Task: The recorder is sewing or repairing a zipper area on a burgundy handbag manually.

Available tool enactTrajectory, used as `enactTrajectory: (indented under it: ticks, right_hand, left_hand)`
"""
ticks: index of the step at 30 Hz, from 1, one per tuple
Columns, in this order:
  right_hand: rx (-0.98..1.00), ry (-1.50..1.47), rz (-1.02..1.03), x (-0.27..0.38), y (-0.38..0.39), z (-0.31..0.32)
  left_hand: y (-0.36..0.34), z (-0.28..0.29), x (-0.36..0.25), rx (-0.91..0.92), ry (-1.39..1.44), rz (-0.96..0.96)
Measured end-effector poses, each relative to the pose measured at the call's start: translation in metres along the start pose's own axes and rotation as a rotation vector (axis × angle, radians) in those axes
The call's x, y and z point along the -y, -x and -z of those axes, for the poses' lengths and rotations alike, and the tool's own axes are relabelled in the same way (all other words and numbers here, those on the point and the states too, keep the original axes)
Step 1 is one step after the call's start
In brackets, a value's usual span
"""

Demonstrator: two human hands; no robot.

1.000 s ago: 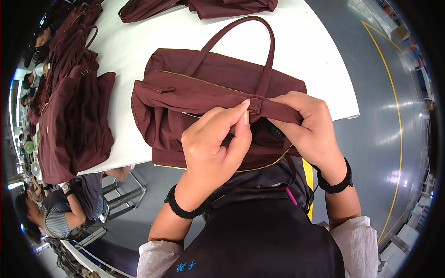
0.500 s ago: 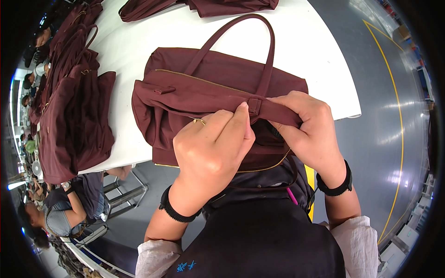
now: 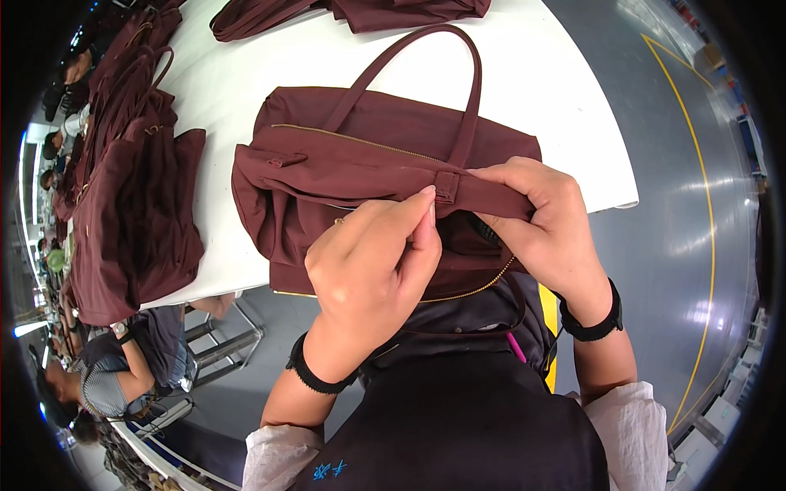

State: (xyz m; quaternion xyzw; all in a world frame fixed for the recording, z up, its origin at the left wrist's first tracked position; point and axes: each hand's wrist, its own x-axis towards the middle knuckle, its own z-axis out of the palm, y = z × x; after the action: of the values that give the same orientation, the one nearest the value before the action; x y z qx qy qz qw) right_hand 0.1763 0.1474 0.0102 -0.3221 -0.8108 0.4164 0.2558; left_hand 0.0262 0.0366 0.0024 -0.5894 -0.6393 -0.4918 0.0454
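A maroon fabric bag (image 3: 344, 164) lies at the table's front, one handle (image 3: 475, 74) arched behind it and a brass zipper (image 3: 360, 139) along its top. My left hand (image 3: 368, 270) is closed, thumb and index fingertip pinched on the bag beside a small stitched tab (image 3: 446, 184) at the zipper's right end. Its other fingers are curled over the fabric. Just right of that, my right hand (image 3: 540, 229) grips the bag's top band (image 3: 491, 192) between thumb and fingers. A second zipper runs along the lower edge; the bag's inside is mostly hidden by my hands.
The white table (image 3: 573, 98) has a curved right edge. More maroon bags (image 3: 139, 229) are piled along its left, others (image 3: 401, 12) at the back. A co-worker (image 3: 115, 376) sits at lower left near a metal stool (image 3: 221, 352). Grey floor with yellow lines (image 3: 704, 245) lies right.
Compared with a second ago, my left hand's knuckles sit a little lower and further left, its fingertips still at the tab. My right hand and the bag have barely moved.
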Motion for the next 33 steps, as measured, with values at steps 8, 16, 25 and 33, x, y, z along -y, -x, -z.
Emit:
enactTrajectory:
  ticks: [8,16,25,33]
  right_hand:
    - [-0.028,0.037,0.036,-0.001,0.003,0.001]
    - [-0.037,0.035,0.051,0.002,0.007,0.0]
    - [-0.065,-0.034,0.036,-0.003,0.004,0.003]
    - [-0.037,-0.023,0.012,-0.003,0.001,0.006]
  left_hand:
    - [-0.012,0.016,-0.015,0.22,-0.413,-0.304]
    - [-0.01,0.0,-0.003,0.126,-0.512,-0.464]
    - [-0.008,-0.01,0.008,-0.008,-0.263,-0.371]
    - [-0.003,-0.004,-0.004,0.002,0.163,0.116]
